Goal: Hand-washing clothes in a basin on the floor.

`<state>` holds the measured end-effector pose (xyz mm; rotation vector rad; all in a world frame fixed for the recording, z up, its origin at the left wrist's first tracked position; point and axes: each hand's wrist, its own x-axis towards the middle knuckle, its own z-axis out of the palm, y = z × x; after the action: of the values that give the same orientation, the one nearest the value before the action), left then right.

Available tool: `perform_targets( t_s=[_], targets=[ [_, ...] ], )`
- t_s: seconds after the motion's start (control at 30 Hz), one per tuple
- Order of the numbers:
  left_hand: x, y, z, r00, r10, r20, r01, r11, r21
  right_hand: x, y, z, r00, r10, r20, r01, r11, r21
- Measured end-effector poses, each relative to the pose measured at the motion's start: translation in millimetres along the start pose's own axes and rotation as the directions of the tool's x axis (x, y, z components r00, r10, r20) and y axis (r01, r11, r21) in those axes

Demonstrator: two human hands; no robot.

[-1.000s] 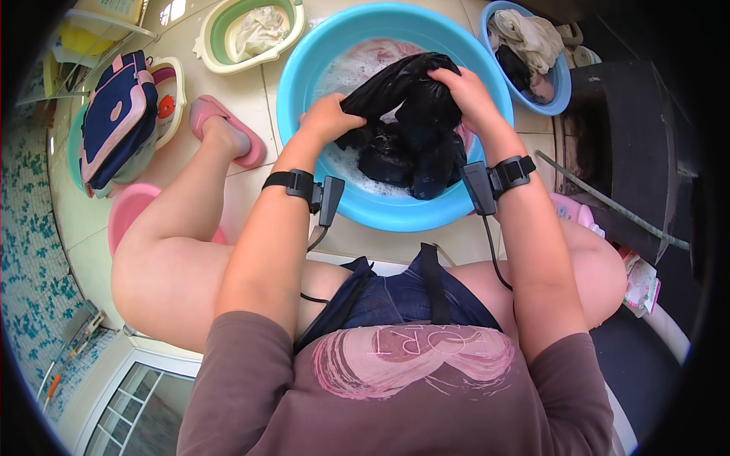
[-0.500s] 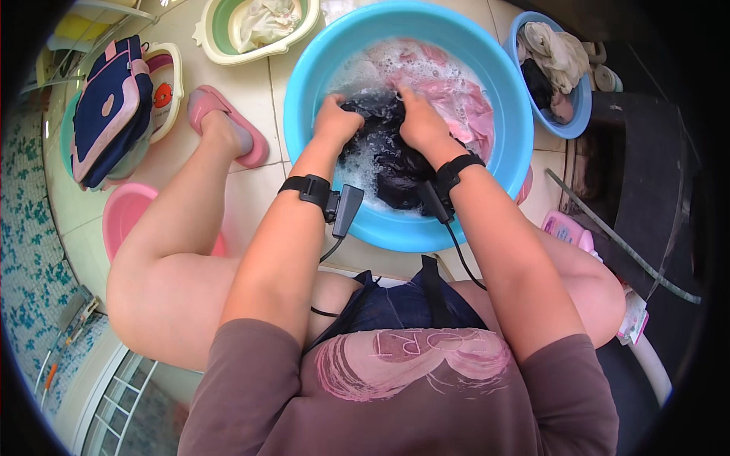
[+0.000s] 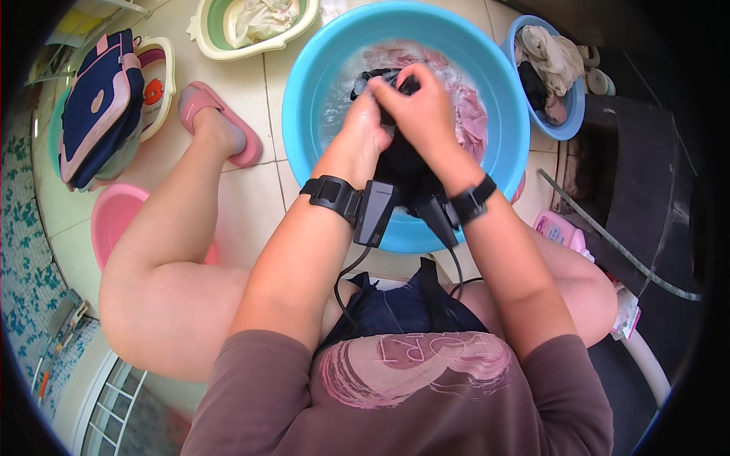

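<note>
Both my hands are close together above the large blue basin (image 3: 502, 175), gripping a wet black garment (image 3: 407, 171). My left hand (image 3: 366, 120) is closed on its left side, and my right hand (image 3: 423, 102) pinches and wraps the cloth from the right. The garment hangs down from them toward my side of the basin. Behind and beside it, a pink garment (image 3: 470, 121) lies in soapy, foamy water (image 3: 334, 102). Part of the black cloth is hidden behind my hands and wrists.
A smaller blue basin (image 3: 574, 121) with white and dark clothes stands at the far right. A green-and-cream basin (image 3: 293, 42) holds a pale cloth at the back. A navy-and-pink backpack (image 3: 99, 114) and pink basin (image 3: 106, 216) are on the left. A pink bottle (image 3: 561, 230) lies right.
My hands have come together and lifted the black garment up from the water. Before, they were apart, with the cloth spread in the suds between them.
</note>
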<state>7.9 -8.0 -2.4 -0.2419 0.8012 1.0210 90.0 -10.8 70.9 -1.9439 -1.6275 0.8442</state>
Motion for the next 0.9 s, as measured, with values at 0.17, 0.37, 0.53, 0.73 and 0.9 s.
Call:
perform_targets(
  t_s=[0.17, 0.37, 0.53, 0.73, 0.9],
  targets=[
    [-10, 4, 11, 0.995, -0.011, -0.103, 0.018, 0.997, 0.074, 40, 44, 15, 0.970, 0.144, -0.196, -0.135, 0.989, 0.061],
    [-11, 36, -17, 0.980, 0.098, -0.174, -0.059, 0.974, 0.217, -11, 1, 27, 0.993, -0.103, 0.059, 0.094, 0.987, 0.129],
    [-8, 18, -32, 0.959, 0.153, -0.239, -0.104, 0.973, 0.204, 47, 46, 31, 0.975, -0.046, -0.216, -0.007, 0.971, -0.238],
    [-8, 35, -71, 0.977, 0.100, -0.189, -0.096, 0.995, 0.031, 3, 48, 71, 0.783, -0.273, 0.558, 0.538, 0.746, -0.391],
    [-23, 26, -11, 0.966, 0.007, -0.258, 0.026, 0.992, 0.124, 68, 71, 91, 0.978, 0.149, 0.146, -0.076, 0.907, -0.414]
  ],
)
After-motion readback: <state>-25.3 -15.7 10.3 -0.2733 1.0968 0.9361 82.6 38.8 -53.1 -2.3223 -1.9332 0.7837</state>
